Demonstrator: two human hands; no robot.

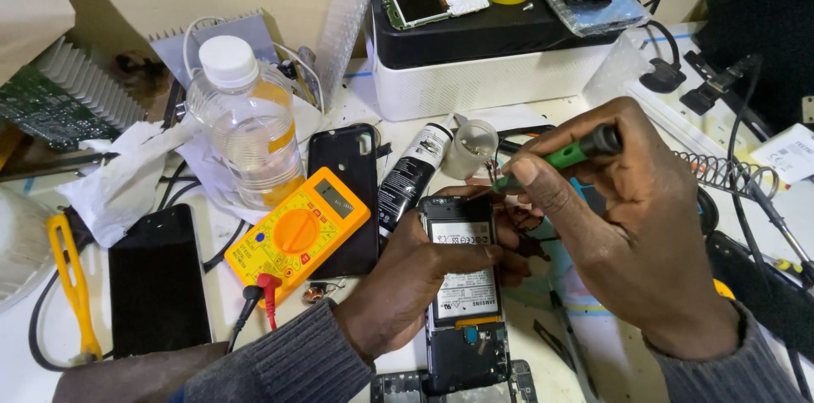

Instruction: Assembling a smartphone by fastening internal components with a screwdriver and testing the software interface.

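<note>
An opened smartphone point(462, 293) lies back-up on the bench, its battery and circuit board exposed. My left hand point(415, 272) grips it by the left edge, fingers wrapped over the battery. My right hand point(632, 225) holds a green-handled screwdriver point(568, 155), tilted so that its tip points at the phone's upper right corner. A tangle of thin red and black wires lies just under that tip.
An orange multimeter point(297, 229) with red and black probes, a phone back cover point(348, 200), a clear bottle point(246, 123), a black tube point(413, 172), a small plastic cup point(471, 147), a dark phone point(157, 280), a yellow tool point(72, 284), a white-and-black box point(483, 55) and a soldering-iron stand point(721, 172) crowd the bench.
</note>
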